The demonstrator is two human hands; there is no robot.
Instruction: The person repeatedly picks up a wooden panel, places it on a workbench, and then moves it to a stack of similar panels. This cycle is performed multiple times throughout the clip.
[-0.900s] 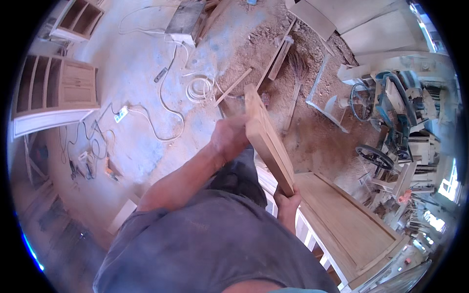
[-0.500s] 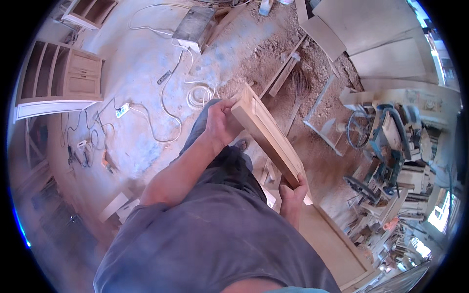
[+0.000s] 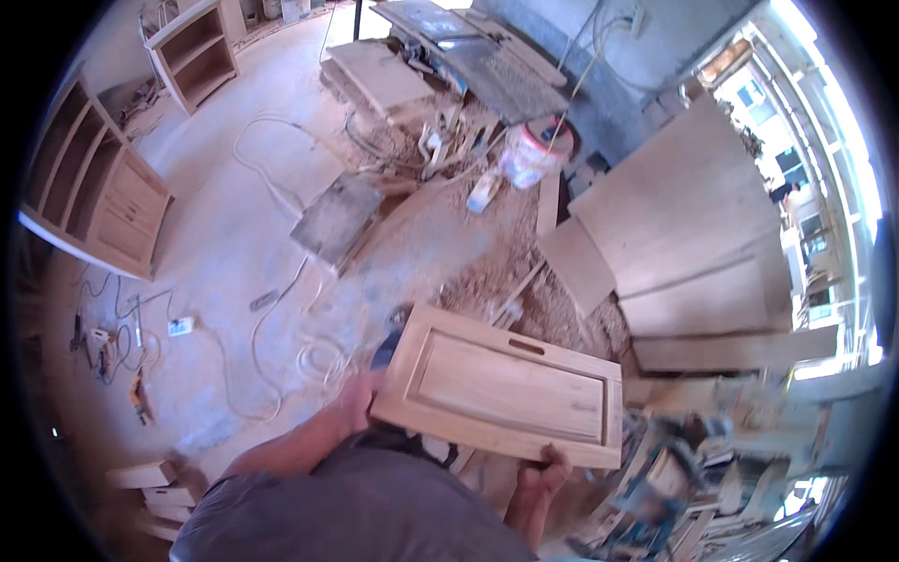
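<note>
I carry a light wooden cabinet door (image 3: 506,386) with a recessed panel and a slot near its top edge, its face now turned up toward me. My left hand (image 3: 359,401) grips its left edge. My right hand (image 3: 543,468) holds its lower right edge from beneath. The door hangs in front of my waist, above a dusty workshop floor.
Wooden shelf units (image 3: 89,183) stand at the left. Cables (image 3: 272,178) and small tools (image 3: 136,393) lie on the floor. Stacked plywood sheets (image 3: 684,225) lean at the right, a bucket (image 3: 532,153) and sawdust piles ahead, a machine table (image 3: 468,37) at the top, clutter at lower right.
The door has turned from edge-on and upright to lying flat with its face toward me. My view has swung, showing the plywood stack and bucket.
</note>
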